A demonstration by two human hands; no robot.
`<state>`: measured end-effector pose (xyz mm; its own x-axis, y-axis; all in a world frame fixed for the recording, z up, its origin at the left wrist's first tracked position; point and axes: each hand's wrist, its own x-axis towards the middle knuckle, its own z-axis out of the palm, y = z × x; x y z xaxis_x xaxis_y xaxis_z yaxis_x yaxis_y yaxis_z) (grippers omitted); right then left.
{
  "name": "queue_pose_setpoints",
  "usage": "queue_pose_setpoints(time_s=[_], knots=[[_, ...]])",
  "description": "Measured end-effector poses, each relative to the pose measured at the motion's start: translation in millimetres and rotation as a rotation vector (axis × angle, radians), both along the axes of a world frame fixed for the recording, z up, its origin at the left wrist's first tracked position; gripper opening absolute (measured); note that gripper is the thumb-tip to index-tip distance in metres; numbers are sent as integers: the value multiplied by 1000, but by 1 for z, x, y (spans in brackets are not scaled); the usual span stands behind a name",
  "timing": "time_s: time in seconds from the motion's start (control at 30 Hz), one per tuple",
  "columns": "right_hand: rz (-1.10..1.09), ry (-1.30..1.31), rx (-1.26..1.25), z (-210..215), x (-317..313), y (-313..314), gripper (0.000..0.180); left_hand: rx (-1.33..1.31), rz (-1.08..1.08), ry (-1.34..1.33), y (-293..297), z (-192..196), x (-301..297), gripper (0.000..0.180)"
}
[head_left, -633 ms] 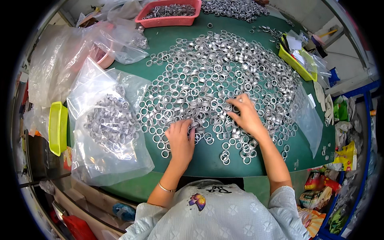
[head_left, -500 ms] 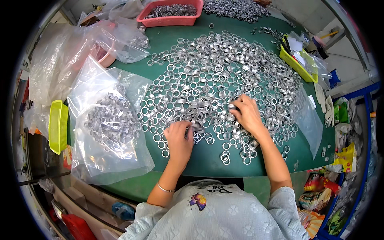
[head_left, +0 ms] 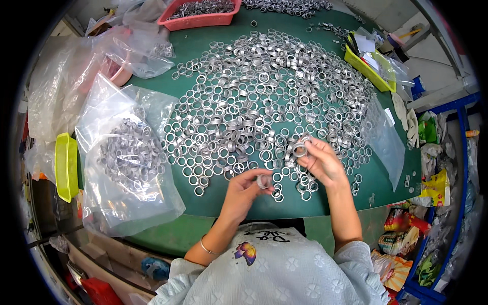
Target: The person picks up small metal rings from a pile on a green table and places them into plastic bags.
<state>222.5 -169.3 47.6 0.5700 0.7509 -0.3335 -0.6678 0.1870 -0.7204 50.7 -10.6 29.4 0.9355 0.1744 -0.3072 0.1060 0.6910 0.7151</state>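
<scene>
My left hand (head_left: 245, 194) is closed on a small metal ring (head_left: 264, 181), pinched between thumb and fingers near the table's front edge. To its right and slightly farther off, my right hand (head_left: 324, 161) grips another metal ring (head_left: 300, 149) at its fingertips; whether more than one is in that hand I cannot tell. Beyond both hands spreads a wide heap of loose silver rings (head_left: 244, 104), some lying flat, others on edge or stacked. A clear plastic bag (head_left: 152, 201) with many similar rings inside lies left of my left hand.
The green table (head_left: 213, 201) carries a pink basin (head_left: 198, 21) of metal parts at the back. A yellow-green basket (head_left: 66, 168) stands at the left edge, another basket (head_left: 370, 70) at the far right. Flat plastic film (head_left: 386, 147) and white gloves (head_left: 412, 127) lie along the right side.
Both hands have come away from the heap toward the table's front, each now with a ring at its fingertips. My left hand moved right, and the view shifted slightly.
</scene>
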Motion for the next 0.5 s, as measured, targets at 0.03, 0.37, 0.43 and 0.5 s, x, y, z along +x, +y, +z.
queue_pose_setpoints(time_s=[0.03, 0.37, 0.43, 0.5], knots=[[27, -31, -4, 3, -8, 2, 16, -84, -43, 56, -2, 0, 3, 27], [114, -317, -194, 8, -43, -3, 19, -182, -62, -17, -16, 19, 11, 44], [113, -349, -174, 10, -45, -3, 19, -193, -45, -15, -19, 16, 10, 45], [100, -378, -184, 10, -46, -3, 19, -187, -35, -17, -20, 13, 10, 45]])
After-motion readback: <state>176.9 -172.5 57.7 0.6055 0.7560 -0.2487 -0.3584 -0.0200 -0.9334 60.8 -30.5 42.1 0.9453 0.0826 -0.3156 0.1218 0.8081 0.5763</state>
